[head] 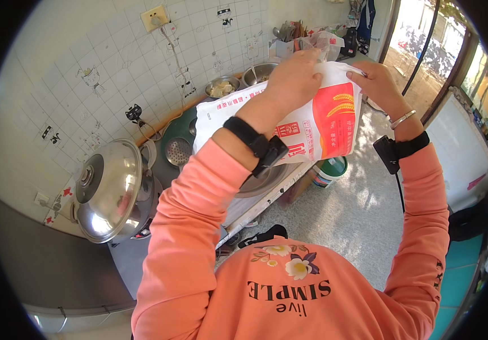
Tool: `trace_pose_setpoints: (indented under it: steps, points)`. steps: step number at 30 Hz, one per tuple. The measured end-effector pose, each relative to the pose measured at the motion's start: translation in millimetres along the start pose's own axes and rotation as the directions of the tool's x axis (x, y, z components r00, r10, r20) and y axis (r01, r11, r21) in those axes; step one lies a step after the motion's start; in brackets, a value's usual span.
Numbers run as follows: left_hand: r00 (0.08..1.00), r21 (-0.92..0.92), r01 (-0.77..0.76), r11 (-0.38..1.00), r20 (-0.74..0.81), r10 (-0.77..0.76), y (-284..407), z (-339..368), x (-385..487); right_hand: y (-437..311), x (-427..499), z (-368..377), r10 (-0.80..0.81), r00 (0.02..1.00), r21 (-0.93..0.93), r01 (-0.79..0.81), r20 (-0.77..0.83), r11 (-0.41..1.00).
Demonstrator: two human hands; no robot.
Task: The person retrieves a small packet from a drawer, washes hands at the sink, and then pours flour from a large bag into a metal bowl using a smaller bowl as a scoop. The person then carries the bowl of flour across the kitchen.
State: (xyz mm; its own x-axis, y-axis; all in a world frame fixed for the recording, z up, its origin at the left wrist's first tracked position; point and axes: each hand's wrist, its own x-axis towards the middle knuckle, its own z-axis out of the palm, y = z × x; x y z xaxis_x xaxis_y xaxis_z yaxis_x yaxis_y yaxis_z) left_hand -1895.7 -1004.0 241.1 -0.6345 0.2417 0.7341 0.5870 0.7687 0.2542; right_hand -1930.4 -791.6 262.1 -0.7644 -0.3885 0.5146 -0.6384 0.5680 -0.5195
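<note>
A white, red-printed flour sack (pixel 333 123) is held up on its side above the counter, wheat ears pictured on its red panel. My left hand (pixel 297 78) grips the sack's gathered edge at the top. At the upper right corner, my right hand (pixel 369 80) pinches the same edge between thumb and fingers. Beneath the sack, a wide metal basin (pixel 265 180) shows only in part. Behind it are a steel bowl with pale pieces of food (pixel 222 87) and a second steel bowl (pixel 261 72) with a spoon in it.
A lidded steel pot (pixel 110 191) stands on the counter at left, near a perforated skimmer (pixel 179 151). Utensils in a holder (pixel 288 32) and plastic bags (pixel 322 42) are at the back. A green-lidded bucket (pixel 331 170) stands on the floor by the counter's edge.
</note>
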Motion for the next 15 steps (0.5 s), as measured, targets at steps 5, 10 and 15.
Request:
trace_pose_setpoints:
  steps: [5,10,15]
  points:
    - [0.975,-0.034,0.173,0.984,0.145,-0.167,25,36,30,12,-3,-4,-0.099,0.995,-0.056,0.099,0.003,0.993]
    - [0.940,-0.288,0.294,0.911,0.260,-0.222,20,49,32,27,-7,2,-0.088,0.996,0.030,0.088,-0.013,0.996]
    - [0.974,-0.260,0.208,0.943,0.142,-0.176,26,61,24,71,-36,1,-0.111,0.979,0.313,0.160,-0.169,0.936]
